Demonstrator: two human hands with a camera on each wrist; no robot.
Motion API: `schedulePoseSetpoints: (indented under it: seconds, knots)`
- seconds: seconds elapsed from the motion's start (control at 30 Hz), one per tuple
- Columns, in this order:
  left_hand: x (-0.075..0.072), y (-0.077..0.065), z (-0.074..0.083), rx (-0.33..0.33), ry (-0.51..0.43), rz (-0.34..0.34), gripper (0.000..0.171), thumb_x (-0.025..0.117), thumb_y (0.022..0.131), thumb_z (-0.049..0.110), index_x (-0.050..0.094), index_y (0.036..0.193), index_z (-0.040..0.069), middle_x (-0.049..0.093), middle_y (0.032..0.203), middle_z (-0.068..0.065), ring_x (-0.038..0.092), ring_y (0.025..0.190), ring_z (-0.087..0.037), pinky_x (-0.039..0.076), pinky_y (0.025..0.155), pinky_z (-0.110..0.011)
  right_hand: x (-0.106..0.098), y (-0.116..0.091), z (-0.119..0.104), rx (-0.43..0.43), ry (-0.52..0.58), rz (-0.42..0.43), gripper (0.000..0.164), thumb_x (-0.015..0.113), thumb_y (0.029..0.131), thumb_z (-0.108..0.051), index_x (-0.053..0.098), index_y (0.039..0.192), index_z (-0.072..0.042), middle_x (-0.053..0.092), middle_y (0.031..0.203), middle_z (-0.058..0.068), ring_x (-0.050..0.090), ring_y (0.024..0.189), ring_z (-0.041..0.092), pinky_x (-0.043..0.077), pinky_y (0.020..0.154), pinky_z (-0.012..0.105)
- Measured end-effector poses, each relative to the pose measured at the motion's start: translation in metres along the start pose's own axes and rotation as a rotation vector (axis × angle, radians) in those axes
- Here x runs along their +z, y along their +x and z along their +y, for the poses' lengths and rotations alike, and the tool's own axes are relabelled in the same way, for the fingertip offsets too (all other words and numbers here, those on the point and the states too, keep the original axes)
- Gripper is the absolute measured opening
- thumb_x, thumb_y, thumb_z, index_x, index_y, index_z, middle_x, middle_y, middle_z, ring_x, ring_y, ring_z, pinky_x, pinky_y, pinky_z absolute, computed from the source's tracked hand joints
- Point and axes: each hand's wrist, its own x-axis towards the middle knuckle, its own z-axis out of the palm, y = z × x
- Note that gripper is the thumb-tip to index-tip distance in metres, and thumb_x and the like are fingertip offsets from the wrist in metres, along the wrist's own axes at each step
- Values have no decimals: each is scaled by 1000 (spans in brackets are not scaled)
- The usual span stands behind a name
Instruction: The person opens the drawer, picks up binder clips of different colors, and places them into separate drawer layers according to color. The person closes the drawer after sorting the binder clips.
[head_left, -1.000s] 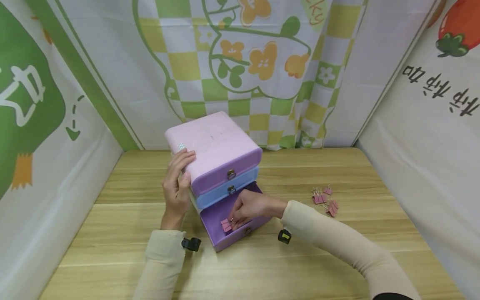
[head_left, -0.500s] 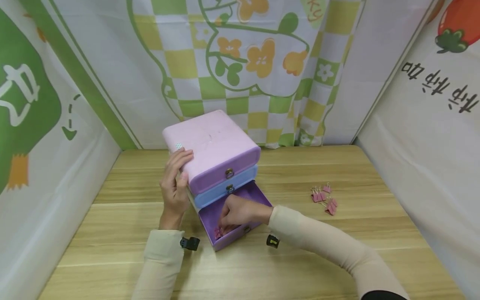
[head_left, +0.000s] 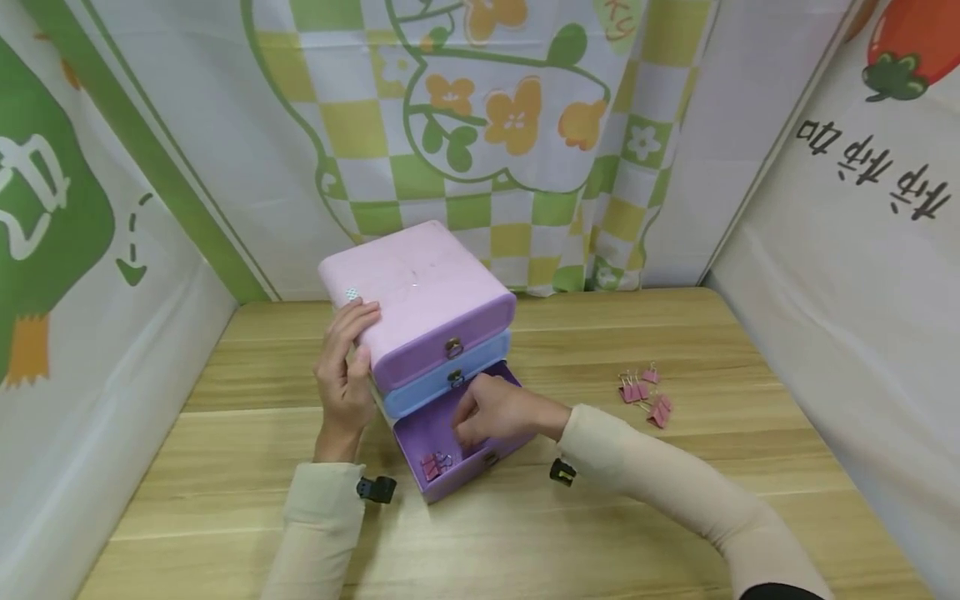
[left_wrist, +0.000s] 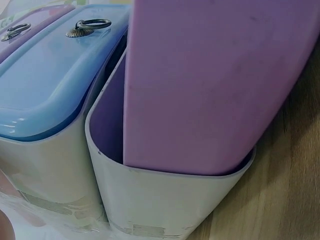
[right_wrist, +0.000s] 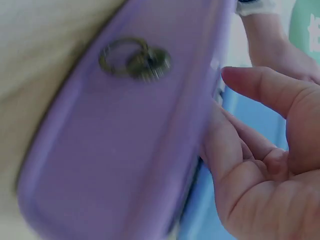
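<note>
A three-tier box of drawers (head_left: 420, 287) stands tilted on the table, pink on top, its bottom purple drawer (head_left: 408, 433) pulled out. My left hand (head_left: 343, 375) rests on the box's left side, fingers lying over the top edge. Inside the drawer's front left corner lie pink binder clips (head_left: 431, 467) with metal handles; I cannot tell how many. My right hand (head_left: 491, 412) hovers over the drawer, apart from the clips. In the right wrist view, thumb and fingers (right_wrist: 260, 90) are spread apart with nothing between them, beside the drawer's purple front (right_wrist: 135, 120).
To the right on the wooden table (head_left: 600, 517) sit several pink binder clips (head_left: 633, 390) in a loose group. The blue middle drawer (head_left: 450, 375) and purple top drawer (head_left: 442, 342) are closed, each with a ring pull. Printed curtains (head_left: 510, 200) enclose the table.
My right hand moved a pink binder clip into the drawer's front left corner, let go of it, and drew back to the right. The left hand stayed on the box.
</note>
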Motion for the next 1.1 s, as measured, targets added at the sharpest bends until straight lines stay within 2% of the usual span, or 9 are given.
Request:
schedulePoseSetpoints:
  seconds: [0.2, 0.43, 0.6, 0.8, 0.97, 1.1]
  knots:
    - [4, 1, 2, -3, -5, 11, 41, 45, 93, 9, 70, 116, -14, 70, 124, -33, 57, 139, -36, 38, 128, -51, -38, -23, 10, -23, 15, 69, 30, 74, 88, -8, 78, 113, 7, 83, 98, 11, 78, 85, 16, 67, 76, 30]
    - [4, 0, 3, -7, -3, 27, 41, 45, 94, 9, 70, 116, -15, 69, 123, -33, 57, 138, -38, 38, 128, -51, -86, -59, 23, 30, 38, 155, 29, 74, 92, -11, 77, 117, 3, 81, 109, 18, 80, 96, 20, 67, 90, 34]
    - [2, 0, 5, -1, 4, 47, 41, 46, 95, 12, 70, 116, -15, 70, 123, -33, 58, 137, -39, 39, 128, -51, -114, -82, 40, 99, 31, 233, 32, 74, 96, -14, 75, 123, 1, 81, 113, 16, 80, 104, 25, 66, 97, 39]
    - [2, 1, 4, -10, 1, 47, 42, 46, 96, 13, 70, 116, -15, 71, 124, -31, 58, 138, -40, 37, 129, -53, -140, -105, 67, 165, -73, 329, 33, 71, 98, -15, 74, 125, 3, 80, 113, 18, 79, 106, 30, 66, 94, 43]
    - [4, 1, 5, -10, 2, 43, 42, 46, 95, 12, 70, 116, -15, 70, 123, -32, 58, 137, -39, 37, 129, -52, -153, -117, 97, 210, -188, 393, 31, 72, 97, -15, 75, 121, 5, 79, 114, 21, 78, 103, 31, 67, 89, 43]
    - [7, 1, 6, -13, -2, 35, 42, 45, 95, 12, 69, 115, -15, 70, 123, -33, 58, 138, -38, 37, 129, -51, -161, -126, 121, 220, -284, 432, 31, 72, 96, -13, 74, 116, 10, 77, 114, 27, 75, 103, 39, 66, 90, 49]
